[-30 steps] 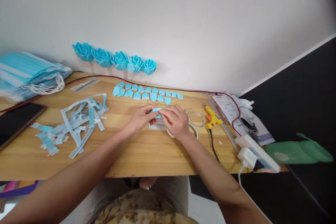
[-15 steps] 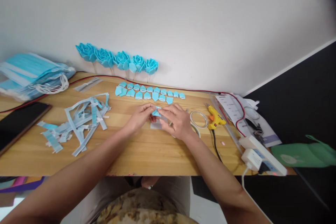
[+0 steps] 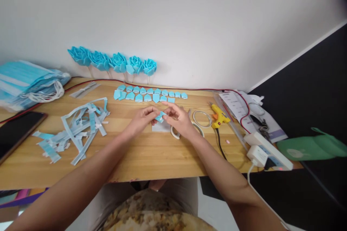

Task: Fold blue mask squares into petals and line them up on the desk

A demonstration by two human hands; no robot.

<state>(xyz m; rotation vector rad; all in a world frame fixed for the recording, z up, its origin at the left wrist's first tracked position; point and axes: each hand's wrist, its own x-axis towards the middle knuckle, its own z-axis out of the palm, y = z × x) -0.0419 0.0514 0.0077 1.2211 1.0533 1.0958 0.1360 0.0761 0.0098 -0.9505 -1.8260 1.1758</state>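
Between my hands is a small folded piece of blue mask fabric (image 3: 160, 116), held above the table. My left hand (image 3: 145, 118) pinches its left side between thumb and fingers. On its right side, the thumb and fingers of my right hand (image 3: 179, 118) grip it, with the index finger raised. Below lies a pale flat sheet (image 3: 160, 127), partly covered by my hands. Rolls of tape (image 3: 175, 133) sit under and beside my right hand. Beyond my hands are rows of folded blue petals (image 3: 148, 97) on the wooden table (image 3: 141, 162).
Blue fabric flowers on sticks (image 3: 118, 62) lean against the wall. Left are stacked masks (image 3: 25, 83), a phone (image 3: 20, 131) and cut strips (image 3: 81, 130). Right are a yellow glue gun (image 3: 220, 116), papers (image 3: 260, 119), a power strip (image 3: 271, 151) and a green pouch (image 3: 311, 147).
My fingers have shifted on the blue piece, turning it and showing some of its white side. The right index finger has lifted. The camera view has moved slightly.
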